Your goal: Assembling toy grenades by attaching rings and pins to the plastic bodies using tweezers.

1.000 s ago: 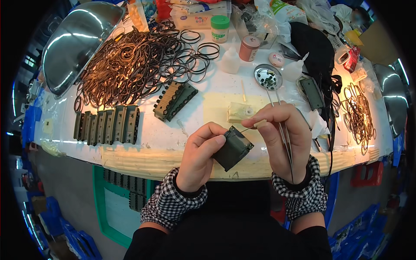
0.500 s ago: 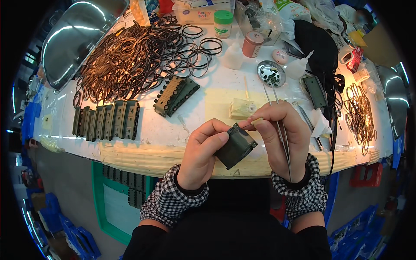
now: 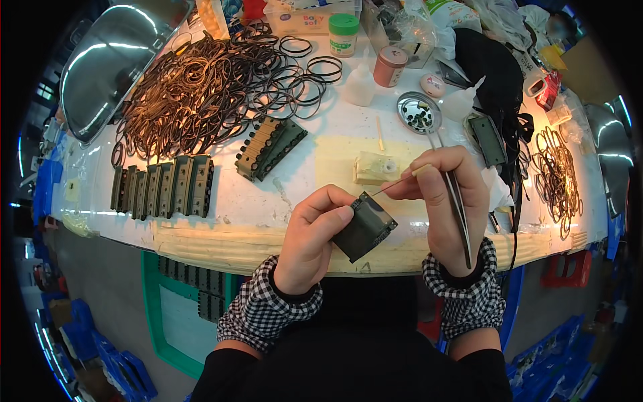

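Observation:
My left hand (image 3: 305, 234) grips a dark green, box-shaped plastic part (image 3: 362, 231) between thumb and fingers, tilted above the table's front edge. My right hand (image 3: 450, 191) pinches a thin stick (image 3: 396, 184), its fine tip pointing at the part's upper corner; whether it touches cannot be made out. Metal tweezers (image 3: 458, 211) are also tucked in the right hand, lying across the palm. Just beyond the hands sits a cream block (image 3: 370, 173) with a small round white piece on it. Behind that, a round metal dish (image 3: 429, 127) holds several tiny dark green pieces.
Several green plastic hulls (image 3: 181, 186) stand in a row at left, beside a wheeled hull pair (image 3: 271, 151). A big heap of dark bands (image 3: 194, 94) lies behind; more bands (image 3: 558, 177) are at right. Bottles, a pink tin (image 3: 390, 67) and a black bag (image 3: 492, 80) crowd the back.
My right hand has drawn back to the right and up from the part, exposing the thin stick. The tweezers have swung to a different slant. My left hand and the part stay put.

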A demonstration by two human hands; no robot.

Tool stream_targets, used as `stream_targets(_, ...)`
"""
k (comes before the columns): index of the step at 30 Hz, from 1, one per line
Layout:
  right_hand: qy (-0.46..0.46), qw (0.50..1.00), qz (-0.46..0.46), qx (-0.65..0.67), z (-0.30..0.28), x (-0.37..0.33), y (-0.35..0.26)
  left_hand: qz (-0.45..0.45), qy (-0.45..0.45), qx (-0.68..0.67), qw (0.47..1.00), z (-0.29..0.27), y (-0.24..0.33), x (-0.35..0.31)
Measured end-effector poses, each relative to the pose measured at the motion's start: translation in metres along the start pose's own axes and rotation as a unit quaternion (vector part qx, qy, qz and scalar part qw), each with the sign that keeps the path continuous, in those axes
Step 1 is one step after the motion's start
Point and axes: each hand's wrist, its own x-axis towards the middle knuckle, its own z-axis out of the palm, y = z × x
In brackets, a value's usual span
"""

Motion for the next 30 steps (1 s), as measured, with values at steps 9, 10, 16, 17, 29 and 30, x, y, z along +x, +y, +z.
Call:
stream_targets(9, -0.006, 0.874, -0.213, -0.437, -0.018, 0.021, 0.024, 0.162, 0.063, 0.235, 0.956, 0.008, -0.003, -0.001)
stream_targets(10, -0.008, 0.867, -0.217, -0.448, -0.018, 0.021, 0.026, 0.179, 0.076, 0.282, 0.940, 0.008, -0.003, -0.002)
stream_targets(16, -0.046, 0.854, -0.214, -0.472, -0.020, 0.020, 0.026, 0.309, 0.120, 0.446, 0.832, 0.005, -0.004, 0.001)
stream_targets(17, -0.029, 0.848, -0.229, -0.476, -0.020, 0.019, 0.025, 0.350, 0.127, 0.482, 0.793, 0.007, -0.003, 0.002)
stream_targets(29, -0.177, 0.889, -0.222, -0.359, -0.014, -0.010, 0.008, 0.485, 0.127, 0.656, 0.564, 0.011, -0.003, 0.001)
stream_targets(30, -0.180, 0.889, -0.221, -0.360, -0.014, -0.010, 0.009, 0.485, 0.127, 0.657, 0.563, 0.011, -0.002, 0.000)
